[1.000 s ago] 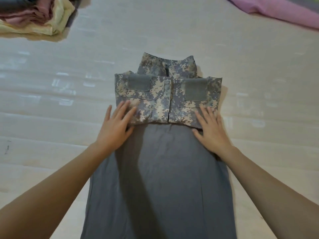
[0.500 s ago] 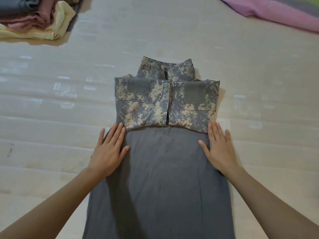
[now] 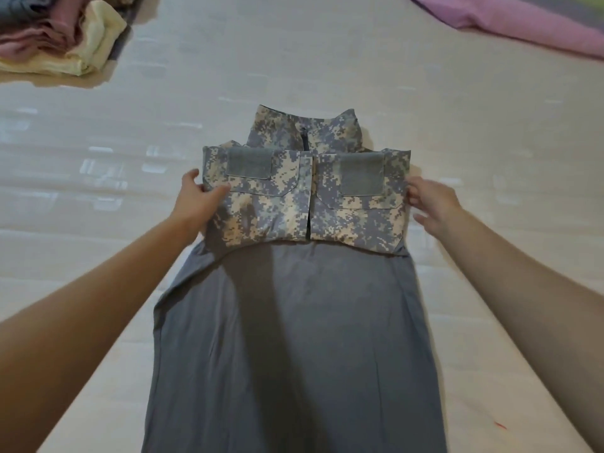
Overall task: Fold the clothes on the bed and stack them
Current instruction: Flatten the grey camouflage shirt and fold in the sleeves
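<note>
Here, left hand (image 3: 196,199) gripping the left edge of the folded sleeve layer, thumb on top, fingers beneath; right hand (image 3: 431,201) with fingertips curled onto the right edge, apparently pinching it, outline blurred. Between them, long grey jersey shirt with digital-camouflage collar and sleeves (image 3: 294,338), lying flat mid-way across the pale quilted bed cover (image 3: 327,60), sleeves folded in over the chest, grey body running unfolded toward the viewer. Far left, small stack of folded pink, yellow and grey garments (image 3: 65,44); far right, loose pink cloth (image 3: 523,24), well apart. Judged stage: sleeves in; end-to-end fold and transfer to the stack not yet done; the pink cloth, at least, left to fold.
</note>
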